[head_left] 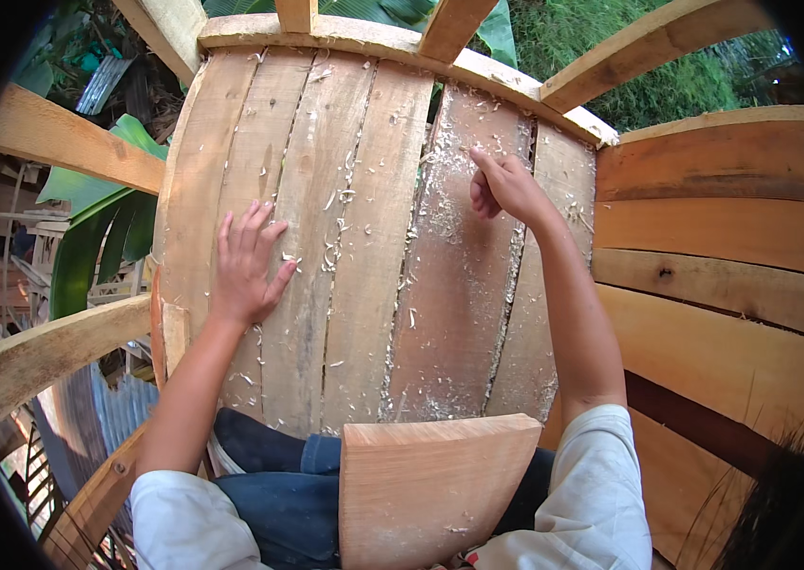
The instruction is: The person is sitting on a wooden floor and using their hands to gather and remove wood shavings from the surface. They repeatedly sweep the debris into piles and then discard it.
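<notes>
My left hand (252, 264) rests open on the pale floor planks (297, 313), its fingers spread among loose wood shavings (333, 233). Farther forward on the right, my right hand (506, 185) is over a reddish-brown plank (449, 313). One digit sticks out from it while the other fingers curl in, and nothing shows in its grip. Sawdust lies thickly on the plank around that hand. A short, smooth wooden board (430, 494) leans over my lap, touched by neither hand.
Upright and slanting timber posts (69, 138) ring the planks, with a beam (392, 43) along the far edge. A plank wall (715, 266) closes the right side. Large green leaves (103, 209) and corrugated metal sheets (122, 408) show beyond the left edge.
</notes>
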Demonstrator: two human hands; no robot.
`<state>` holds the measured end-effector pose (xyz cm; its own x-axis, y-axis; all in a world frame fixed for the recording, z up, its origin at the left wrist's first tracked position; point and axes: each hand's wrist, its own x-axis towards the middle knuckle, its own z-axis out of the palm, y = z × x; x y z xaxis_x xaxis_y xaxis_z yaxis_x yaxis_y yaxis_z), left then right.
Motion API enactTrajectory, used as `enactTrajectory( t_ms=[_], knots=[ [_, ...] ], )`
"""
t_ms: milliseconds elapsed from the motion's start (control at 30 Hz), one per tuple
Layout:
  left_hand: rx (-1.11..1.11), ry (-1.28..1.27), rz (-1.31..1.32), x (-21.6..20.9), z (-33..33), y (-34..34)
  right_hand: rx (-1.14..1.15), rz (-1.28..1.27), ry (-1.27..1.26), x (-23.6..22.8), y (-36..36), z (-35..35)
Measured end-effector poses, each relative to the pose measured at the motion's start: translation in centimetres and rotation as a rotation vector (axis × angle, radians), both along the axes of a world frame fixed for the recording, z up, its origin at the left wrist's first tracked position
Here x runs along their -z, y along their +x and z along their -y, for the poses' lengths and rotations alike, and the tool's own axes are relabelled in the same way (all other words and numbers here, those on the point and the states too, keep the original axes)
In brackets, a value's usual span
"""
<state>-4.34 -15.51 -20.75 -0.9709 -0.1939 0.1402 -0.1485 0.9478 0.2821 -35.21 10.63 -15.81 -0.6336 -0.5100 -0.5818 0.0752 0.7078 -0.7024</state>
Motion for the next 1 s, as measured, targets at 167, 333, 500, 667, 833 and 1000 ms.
enactTrajectory(
  t_ms=[167, 333, 500, 667, 833, 1000],
  knots=[
    [0.002, -0.007, 0.002, -0.3, -0.1, -0.1, 0.016, -0.01, 0.253, 1.2, 0.0, 0.2],
    [0.02, 0.01, -0.011, -0.3, -0.2, -0.5, 0.09, -0.248, 0.077, 1.7, -2.5, 5.7],
    [0.009, 0.004, -0.003, -0.4, -0.1, -0.3, 0.149, -0.223, -0.098, 0.7, -4.3, 5.6],
    [0.004, -0.018, -0.003, -0.1, 0.1, 0.1, 0.051, 0.1, 0.08, 0.7, -2.8, 4.5],
    [0.014, 0.026, 0.006, -0.4, -0.2, -0.5, 0.251, -0.013, -0.215, 2.3, -5.0, 6.5],
    [0.009, 0.015, 0.01, -0.2, 0.0, -0.2, 0.259, -0.397, -0.164, 2.5, -5.7, 6.3]
  ],
)
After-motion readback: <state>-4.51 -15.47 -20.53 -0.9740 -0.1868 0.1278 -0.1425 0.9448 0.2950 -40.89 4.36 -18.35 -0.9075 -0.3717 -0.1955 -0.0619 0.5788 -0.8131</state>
